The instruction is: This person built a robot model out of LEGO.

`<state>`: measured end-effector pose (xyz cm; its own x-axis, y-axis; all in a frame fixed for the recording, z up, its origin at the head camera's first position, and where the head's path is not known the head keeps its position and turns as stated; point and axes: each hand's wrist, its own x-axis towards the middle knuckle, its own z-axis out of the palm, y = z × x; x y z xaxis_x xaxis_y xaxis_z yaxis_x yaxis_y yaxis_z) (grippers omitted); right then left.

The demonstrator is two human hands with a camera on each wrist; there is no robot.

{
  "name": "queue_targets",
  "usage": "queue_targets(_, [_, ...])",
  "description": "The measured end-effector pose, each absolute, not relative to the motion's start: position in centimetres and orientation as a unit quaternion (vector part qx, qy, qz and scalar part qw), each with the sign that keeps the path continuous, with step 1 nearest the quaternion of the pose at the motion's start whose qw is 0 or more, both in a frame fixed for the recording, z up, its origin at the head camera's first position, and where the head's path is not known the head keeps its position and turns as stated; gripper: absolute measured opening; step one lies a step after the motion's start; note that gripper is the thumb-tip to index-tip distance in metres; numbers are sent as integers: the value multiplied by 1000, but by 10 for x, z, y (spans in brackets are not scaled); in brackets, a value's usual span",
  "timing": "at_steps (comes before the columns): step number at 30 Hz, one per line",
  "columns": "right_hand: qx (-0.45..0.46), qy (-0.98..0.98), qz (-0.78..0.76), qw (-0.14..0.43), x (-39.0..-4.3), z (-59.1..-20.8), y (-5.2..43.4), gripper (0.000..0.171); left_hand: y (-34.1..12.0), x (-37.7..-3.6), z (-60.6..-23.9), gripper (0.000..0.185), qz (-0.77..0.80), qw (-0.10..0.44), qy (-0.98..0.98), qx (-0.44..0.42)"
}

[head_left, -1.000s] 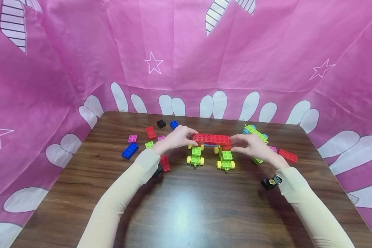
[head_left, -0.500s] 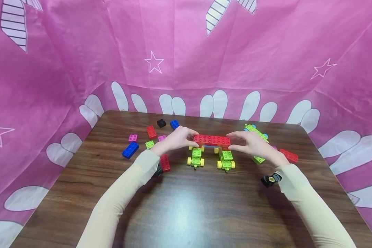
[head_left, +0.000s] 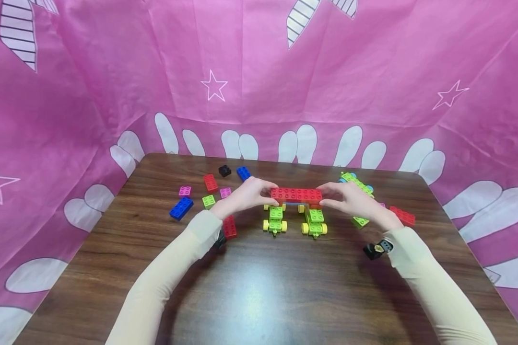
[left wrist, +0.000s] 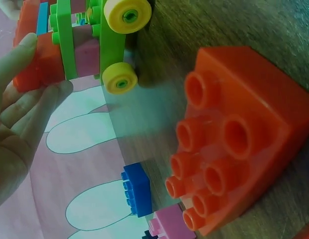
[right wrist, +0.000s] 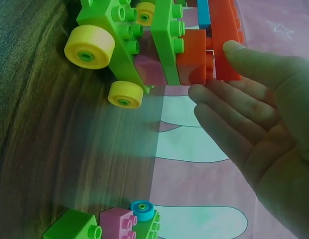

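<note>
A long red brick (head_left: 296, 194) is held level over a brown wooden table (head_left: 259, 278), its left end pinched between the thumb and fingers of the left hand (head_left: 252, 194), its right end gripped the same way by the right hand (head_left: 349, 197). Two green toy cars on yellow wheels, a left car (head_left: 275, 220) and a right car (head_left: 315, 223), are spanned by it. At the right end, studs are exposed in a narrow gap between the long red brick and a small red block (right wrist: 191, 57) stacked on the right car; whether the left end is fully seated cannot be told. A blue strip (right wrist: 203, 12) is seen just beneath the long red brick.

Loose pieces are scattered to the left, among them a large blue brick (head_left: 181, 209), a lime brick (head_left: 208, 201), a black brick (head_left: 224, 170) and a red brick (head_left: 230, 227) partly hidden by the left wrist. Beyond the right hand, a green car with blue wheels (head_left: 356, 184) is partly covered. The scene is backed by a pink curtain (head_left: 259, 62) patterned with stars.
</note>
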<state>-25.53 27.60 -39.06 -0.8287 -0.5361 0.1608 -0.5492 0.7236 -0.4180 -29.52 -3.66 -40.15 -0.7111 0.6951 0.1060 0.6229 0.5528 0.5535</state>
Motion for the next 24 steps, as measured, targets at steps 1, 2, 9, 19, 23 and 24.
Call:
queue_targets(1, [291, -928, 230, 14, -255, -390, 277, 40, -36, -295, -402, 39, 286, 60, 879, 378])
queue_targets(2, [289, -929, 233, 12, -254, -390, 277, 40, -35, -295, -402, 39, 283, 58, 878, 381])
queue_targets(9, [272, -934, 230, -5, -250, -386, 280, 43, -33, -296, -402, 39, 281, 61, 874, 390])
queue_targets(19, [290, -929, 230, 7, -250, -388, 284, 41, -30, -297, -403, 43, 261, 49, 876, 403])
queue_targets(23, [299, -926, 228, 15, -251, -390, 285, 40, -32, -296, -402, 46, 259, 51, 874, 409])
queue_targets(24, [298, -927, 229, 15, -251, -390, 285, 40, -34, -296, -402, 47, 263, 54, 872, 409])
